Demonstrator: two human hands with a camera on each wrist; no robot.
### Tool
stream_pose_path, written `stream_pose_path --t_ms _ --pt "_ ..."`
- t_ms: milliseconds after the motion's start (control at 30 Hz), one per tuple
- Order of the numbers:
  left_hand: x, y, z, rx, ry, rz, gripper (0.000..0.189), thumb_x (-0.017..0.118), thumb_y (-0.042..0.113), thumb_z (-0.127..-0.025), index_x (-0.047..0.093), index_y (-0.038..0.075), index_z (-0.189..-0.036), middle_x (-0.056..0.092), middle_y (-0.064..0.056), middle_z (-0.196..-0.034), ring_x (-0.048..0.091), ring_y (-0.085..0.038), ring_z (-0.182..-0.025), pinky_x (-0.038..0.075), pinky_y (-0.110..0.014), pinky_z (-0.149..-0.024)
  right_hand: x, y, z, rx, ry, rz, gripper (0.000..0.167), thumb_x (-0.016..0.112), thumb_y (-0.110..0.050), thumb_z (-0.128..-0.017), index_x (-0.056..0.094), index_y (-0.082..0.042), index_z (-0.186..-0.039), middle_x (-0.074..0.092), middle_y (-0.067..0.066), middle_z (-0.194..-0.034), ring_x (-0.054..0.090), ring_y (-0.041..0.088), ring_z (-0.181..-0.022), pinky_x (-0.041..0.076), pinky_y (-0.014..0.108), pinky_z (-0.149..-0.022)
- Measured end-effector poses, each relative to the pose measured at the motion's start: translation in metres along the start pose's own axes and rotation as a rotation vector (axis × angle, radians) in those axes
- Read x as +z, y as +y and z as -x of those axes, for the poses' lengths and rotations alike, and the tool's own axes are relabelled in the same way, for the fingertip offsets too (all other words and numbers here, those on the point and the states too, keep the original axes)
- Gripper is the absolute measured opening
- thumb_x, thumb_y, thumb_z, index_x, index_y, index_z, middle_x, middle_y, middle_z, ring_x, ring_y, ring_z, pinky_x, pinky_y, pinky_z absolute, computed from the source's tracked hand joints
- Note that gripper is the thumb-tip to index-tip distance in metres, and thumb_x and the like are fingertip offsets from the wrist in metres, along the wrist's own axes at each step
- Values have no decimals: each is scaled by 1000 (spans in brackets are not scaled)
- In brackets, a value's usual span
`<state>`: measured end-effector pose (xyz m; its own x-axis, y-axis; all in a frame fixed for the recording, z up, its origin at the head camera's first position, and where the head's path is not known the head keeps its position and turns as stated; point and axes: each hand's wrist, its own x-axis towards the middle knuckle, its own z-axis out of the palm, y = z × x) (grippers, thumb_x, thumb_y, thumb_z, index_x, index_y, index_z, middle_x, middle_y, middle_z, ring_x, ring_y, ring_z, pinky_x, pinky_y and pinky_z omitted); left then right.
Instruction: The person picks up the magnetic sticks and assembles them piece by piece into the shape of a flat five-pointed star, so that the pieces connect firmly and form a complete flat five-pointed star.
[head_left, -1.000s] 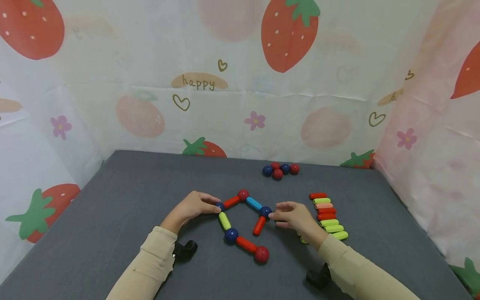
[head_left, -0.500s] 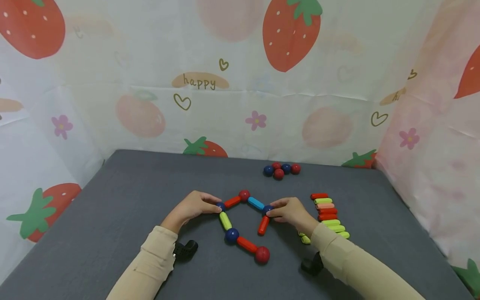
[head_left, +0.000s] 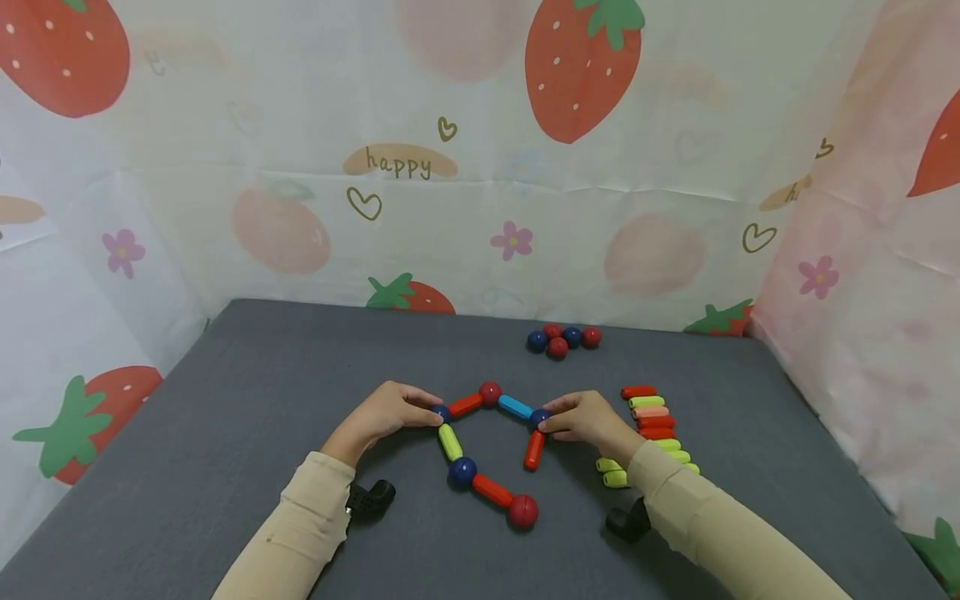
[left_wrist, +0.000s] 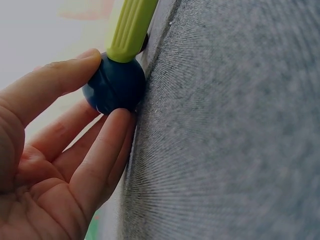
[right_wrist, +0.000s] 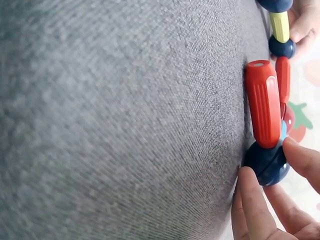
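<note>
My left hand (head_left: 390,417) pinches a dark blue ball (left_wrist: 117,85) at the left corner of a chain of rods and balls. A yellow-green rod (head_left: 450,442) runs from it to another blue ball (head_left: 462,472), then a red rod (head_left: 492,490) and a red ball (head_left: 522,512). On the far side a red rod (head_left: 466,406) meets a red ball (head_left: 491,393), followed by a light blue rod (head_left: 515,407). My right hand (head_left: 588,423) pinches the blue ball (right_wrist: 267,162) at the right corner, from which a red rod (right_wrist: 263,105) points toward me, its outer end free.
Several red and blue balls (head_left: 557,348) cluster at the back of the dark grey table (head_left: 300,358). To the right lies a column of red, pink and yellow-green rods (head_left: 657,422), partly behind my right forearm. A printed cloth (head_left: 450,208) hangs around the table.
My right hand has moved in from just beside the right blue ball and taken hold of it. That ball and its red rod have shifted slightly right. My left hand has stayed put.
</note>
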<state>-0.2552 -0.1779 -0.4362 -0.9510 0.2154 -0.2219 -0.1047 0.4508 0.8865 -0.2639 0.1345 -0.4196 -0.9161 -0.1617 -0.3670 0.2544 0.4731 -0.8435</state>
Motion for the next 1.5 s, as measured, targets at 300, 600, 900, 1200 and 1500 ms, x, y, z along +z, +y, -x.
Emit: stream_pose_path --t_ms 300,600,900,1200,1500 --pt "1 0 -1 2 7 -4 35 80 19 -83 75 5 -115 68 -14 -126 61 -17 -101 55 -29 -84 0 0 6 42 20 -47 43 75 -5 -87 62 7 -126 63 22 -125 69 13 -89 61 32 -85" --pt "4 0 0 2 13 -4 35 81 20 -82 75 6 -114 66 -15 -128 59 -19 -104 53 -28 -84 5 12 49 30 -118 -15 25 81 -14 -82 71 2 -100 73 4 -90 69 11 -77 63 33 -76" --pt "2 0 -1 -6 25 -2 35 81 20 -83 75 6 -115 66 -15 -127 59 -20 -104 55 -30 -86 24 18 64 27 -316 -21 31 82 -7 -80 72 1 -108 74 0 -84 69 8 -72 63 32 -74" --pt "1 0 -1 -8 15 9 35 81 20 -83 75 7 -115 67 -14 -128 60 -19 -105 55 -31 -88 24 17 62 12 -248 30 27 84 -9 -79 75 -1 -103 76 5 -92 69 10 -78 62 32 -76" --pt "2 -2 -2 -8 12 6 35 81 20 -83 75 7 -115 65 -15 -130 59 -20 -107 54 -31 -89 23 16 61 -13 -222 6 29 82 -8 -80 75 0 -106 76 7 -99 71 10 -79 62 33 -78"
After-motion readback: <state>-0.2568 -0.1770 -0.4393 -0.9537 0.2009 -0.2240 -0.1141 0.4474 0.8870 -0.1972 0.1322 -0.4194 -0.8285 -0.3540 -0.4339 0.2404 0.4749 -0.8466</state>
